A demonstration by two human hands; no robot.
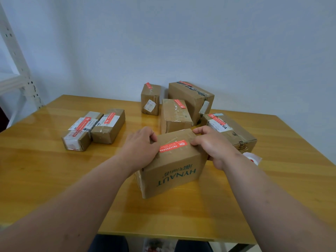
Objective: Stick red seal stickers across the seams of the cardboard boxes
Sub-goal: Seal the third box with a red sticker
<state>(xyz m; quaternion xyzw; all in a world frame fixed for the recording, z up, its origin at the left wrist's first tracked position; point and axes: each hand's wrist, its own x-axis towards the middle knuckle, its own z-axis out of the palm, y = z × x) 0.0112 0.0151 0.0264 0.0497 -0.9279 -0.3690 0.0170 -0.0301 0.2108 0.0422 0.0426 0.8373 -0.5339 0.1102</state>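
A cardboard box printed HYNAUT [172, 171] sits on the wooden table [54, 170] right in front of me. A red seal sticker [172, 146] lies across the taped seam on its top. My left hand [140, 148] grips the box's top left edge, fingers curled over it beside the sticker's left end. My right hand [212, 144] grips the top right edge, thumb touching the sticker's right end and fingers curled over the far corner.
Several more cardboard boxes with red stickers stand around: two long ones [94, 128] to the left, a cluster [183, 104] behind, one [231, 131] at the right. A sticker roll [251, 158] lies behind my right wrist. A white metal shelf frame [20, 70] stands far left.
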